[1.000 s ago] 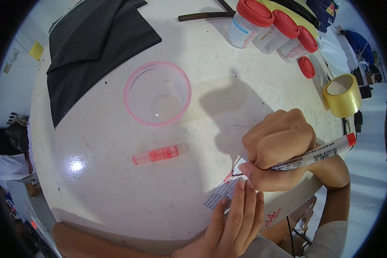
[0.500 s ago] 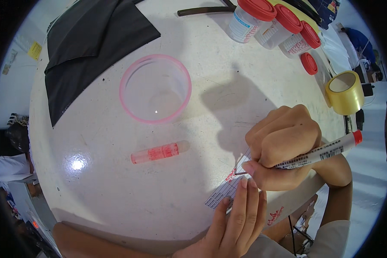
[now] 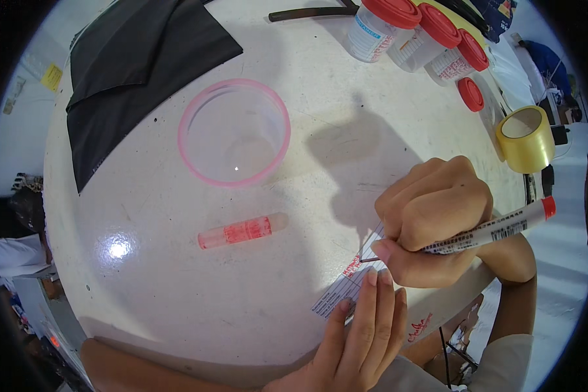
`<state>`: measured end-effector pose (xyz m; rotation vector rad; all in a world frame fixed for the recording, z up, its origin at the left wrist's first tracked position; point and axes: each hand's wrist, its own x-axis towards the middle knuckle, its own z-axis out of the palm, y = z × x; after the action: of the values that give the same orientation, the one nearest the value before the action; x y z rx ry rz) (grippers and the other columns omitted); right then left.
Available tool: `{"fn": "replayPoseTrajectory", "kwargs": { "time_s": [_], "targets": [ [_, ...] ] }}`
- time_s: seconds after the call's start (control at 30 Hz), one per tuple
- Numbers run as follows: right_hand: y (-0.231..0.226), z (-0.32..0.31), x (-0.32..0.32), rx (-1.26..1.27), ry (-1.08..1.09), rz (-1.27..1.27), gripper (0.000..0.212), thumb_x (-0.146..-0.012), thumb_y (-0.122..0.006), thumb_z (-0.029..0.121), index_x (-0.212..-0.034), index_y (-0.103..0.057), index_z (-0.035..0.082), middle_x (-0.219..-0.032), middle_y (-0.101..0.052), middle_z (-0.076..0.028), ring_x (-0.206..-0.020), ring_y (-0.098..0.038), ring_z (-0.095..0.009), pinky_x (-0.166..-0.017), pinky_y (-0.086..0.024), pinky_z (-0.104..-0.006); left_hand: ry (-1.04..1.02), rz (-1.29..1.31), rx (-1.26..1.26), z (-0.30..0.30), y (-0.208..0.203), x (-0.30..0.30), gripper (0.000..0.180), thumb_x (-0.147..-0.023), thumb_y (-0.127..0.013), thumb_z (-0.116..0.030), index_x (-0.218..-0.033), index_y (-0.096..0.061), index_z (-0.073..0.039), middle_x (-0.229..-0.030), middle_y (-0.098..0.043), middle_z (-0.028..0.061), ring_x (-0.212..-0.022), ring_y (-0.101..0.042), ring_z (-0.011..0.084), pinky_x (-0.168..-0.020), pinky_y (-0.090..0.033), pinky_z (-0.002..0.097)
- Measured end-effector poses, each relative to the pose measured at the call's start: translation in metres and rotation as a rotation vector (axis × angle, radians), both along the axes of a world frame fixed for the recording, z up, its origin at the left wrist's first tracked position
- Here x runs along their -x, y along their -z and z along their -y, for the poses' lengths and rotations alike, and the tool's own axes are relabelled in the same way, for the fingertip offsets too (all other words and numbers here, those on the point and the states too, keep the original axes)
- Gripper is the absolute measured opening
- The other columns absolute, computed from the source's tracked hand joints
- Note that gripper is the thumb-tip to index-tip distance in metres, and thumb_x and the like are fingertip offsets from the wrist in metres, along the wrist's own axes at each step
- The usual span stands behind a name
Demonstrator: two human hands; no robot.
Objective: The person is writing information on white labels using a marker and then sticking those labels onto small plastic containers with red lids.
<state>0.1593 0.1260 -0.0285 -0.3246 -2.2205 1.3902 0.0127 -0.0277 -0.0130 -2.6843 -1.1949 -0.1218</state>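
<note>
My right hand (image 3: pixel 434 212) is closed around a white marker pen (image 3: pixel 509 227) with a red end. The pen's thin tip touches a white label (image 3: pixel 336 295) with printed lines and red handwriting. My left hand (image 3: pixel 356 336) lies with fingers stretched out, their tips pressing the label's near edge against the table. Part of the label is hidden under both hands. To the left of the hands lies a clear tube (image 3: pixel 242 232) with red print. Beyond it stands a clear plastic cup (image 3: pixel 232 134) with a pink rim.
Several clear jars (image 3: pixel 415 49) with red lids stand at the far right, beside a loose red lid (image 3: pixel 470 95). A roll of yellowish tape (image 3: pixel 529 150) is at the right table edge. Black sheet material (image 3: pixel 144 72) covers the far left of the white table (image 3: pixel 150 287).
My right hand has shifted slightly right with the marker pen, its tip a little further along the red writing. My left hand stays on the label.
</note>
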Motion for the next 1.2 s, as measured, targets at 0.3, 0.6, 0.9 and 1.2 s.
{"fn": "replayPoseTrajectory", "kwargs": {
  "time_s": [0.3, 0.6, 0.9, 1.2],
  "targets": [
    [-0.0039, 0.0011, 0.0031, -0.004, -0.001, -0.012, 0.035, -0.063, -0.061, -0.017, -0.054, -0.035, 0.005, -0.047, -0.047, -0.006, -0.034, -0.039, -0.019, -0.034, -0.023, -0.0299, -0.003, 0.031, 0.067, 0.0013, -0.0036, 0.0006, 0.032, -0.093, -0.045, -0.018, -0.117, -0.058, -0.003, -0.123, -0.060, 0.0183, -0.117, -0.057, 0.0314, -0.085, -0.051, 0.0305],
    [-0.0009, 0.0011, 0.0008, 0.003, 0.012, -0.020, 0.035, -0.062, -0.061, -0.017, -0.054, -0.035, 0.005, -0.047, -0.047, -0.007, -0.034, -0.039, -0.019, -0.033, -0.022, -0.0297, -0.001, 0.002, -0.010, 0.0019, -0.0007, 0.0007, 0.031, -0.093, -0.046, -0.017, -0.117, -0.058, -0.002, -0.123, -0.059, 0.0197, -0.117, -0.056, 0.0332, -0.084, -0.052, 0.0306],
    [-0.0044, 0.0020, 0.0030, -0.033, 0.025, -0.009, 0.035, -0.062, -0.060, -0.016, -0.054, -0.034, 0.006, -0.047, -0.047, -0.006, -0.033, -0.038, -0.019, -0.033, -0.023, -0.0297, -0.019, -0.014, -0.015, 0.0055, -0.0052, 0.0015, 0.031, -0.093, -0.046, -0.017, -0.117, -0.059, -0.003, -0.124, -0.059, 0.0194, -0.117, -0.056, 0.0331, -0.084, -0.052, 0.0305],
    [-0.0011, 0.0015, -0.0020, -0.037, 0.051, 0.009, 0.035, -0.061, -0.059, -0.017, -0.054, -0.034, 0.005, -0.046, -0.046, -0.006, -0.033, -0.037, -0.019, -0.033, -0.021, -0.0301, -0.002, 0.019, -0.014, 0.0003, 0.0027, -0.0015, 0.030, -0.092, -0.047, -0.016, -0.116, -0.059, -0.003, -0.123, -0.060, 0.0192, -0.117, -0.057, 0.0330, -0.084, -0.052, 0.0303]
  ]
}}
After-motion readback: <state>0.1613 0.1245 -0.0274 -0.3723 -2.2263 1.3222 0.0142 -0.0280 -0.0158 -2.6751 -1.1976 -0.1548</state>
